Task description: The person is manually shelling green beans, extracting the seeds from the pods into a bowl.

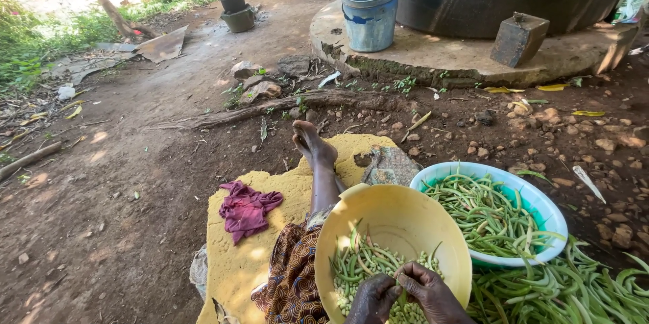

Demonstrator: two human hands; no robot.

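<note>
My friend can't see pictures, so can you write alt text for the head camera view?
A seated person's left hand and right hand meet over a yellow bowl of green bean pods and shelled beans. A light blue basin of pods sits beside it, with loose pods on the dirt and a blue bucket beyond.

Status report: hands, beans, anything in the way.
Left hand and right hand together pinching a bean pod over the yellow bowl. Pod hidden by fingers. Nothing in the way.

Bare dirt ground (122,229), yellow mat (236,263), perhaps foam, purple cloth (247,208), loose green pods (581,290)
</note>
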